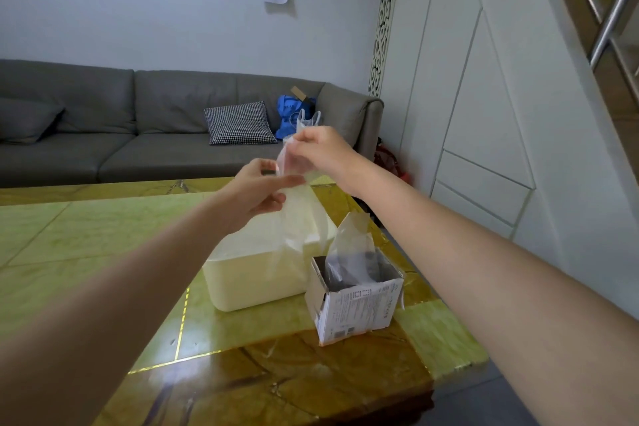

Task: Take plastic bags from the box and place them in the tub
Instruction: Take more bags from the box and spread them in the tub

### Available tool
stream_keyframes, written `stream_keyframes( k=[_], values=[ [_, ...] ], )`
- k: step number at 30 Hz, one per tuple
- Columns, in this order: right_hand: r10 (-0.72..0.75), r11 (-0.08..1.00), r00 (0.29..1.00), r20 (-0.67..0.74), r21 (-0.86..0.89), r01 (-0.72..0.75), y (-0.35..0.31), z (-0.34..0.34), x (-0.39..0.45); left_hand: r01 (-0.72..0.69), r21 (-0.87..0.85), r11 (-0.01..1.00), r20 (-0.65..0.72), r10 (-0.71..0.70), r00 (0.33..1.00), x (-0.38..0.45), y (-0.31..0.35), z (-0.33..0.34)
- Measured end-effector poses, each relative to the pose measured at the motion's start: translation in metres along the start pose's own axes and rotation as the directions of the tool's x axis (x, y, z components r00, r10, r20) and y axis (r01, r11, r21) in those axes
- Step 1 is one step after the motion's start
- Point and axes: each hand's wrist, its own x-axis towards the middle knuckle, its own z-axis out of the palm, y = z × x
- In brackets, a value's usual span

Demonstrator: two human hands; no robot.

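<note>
Your right hand point(320, 149) pinches the plastic bag point(297, 204) by its top, your left hand point(257, 188) grips it just below; it hangs over the tub point(249, 280), beside the box point(352, 304)

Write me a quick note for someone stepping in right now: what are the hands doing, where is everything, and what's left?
Right hand pinches the top of a clear plastic bag, held up over the tub.
Left hand holds the same bag lower down.
The white tub sits on the green table; the open box stands just right of it.
Another bag sticks up out of the box.
Done: one bag pulled out of the box.
Left: lower it into the tub, then take the next bag. The tub's contents cannot be made out.
</note>
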Motion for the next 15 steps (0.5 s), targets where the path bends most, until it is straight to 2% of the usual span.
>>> stream_keyframes(
  k=[3,5,8,11,15],
  values=[
    [0.058,0.982,0.994,-0.091,0.182,-0.041,0.001,-0.003,0.009,0.104,0.077,0.992,0.005,-0.105,0.994,0.002,-0.010,-0.011],
    [0.104,0.966,0.986,-0.132,0.249,-0.068,0.006,-0.006,0.016,0.109,0.140,0.984,0.000,-0.110,0.994,0.004,-0.015,-0.024],
    [0.150,0.978,0.963,-0.224,0.178,-0.111,0.020,-0.006,0.023,0.100,0.270,0.958,-0.028,-0.096,0.995,0.004,-0.018,-0.048],
    [0.147,0.988,0.938,-0.313,0.092,-0.124,0.037,-0.004,0.030,0.101,0.300,0.949,-0.103,-0.073,0.992,0.007,-0.020,-0.069],
    [0.153,0.988,0.958,-0.242,0.017,-0.154,0.061,0.012,0.038,0.083,0.292,0.953,-0.261,-0.004,0.965,0.021,-0.028,-0.081]
  ],
)
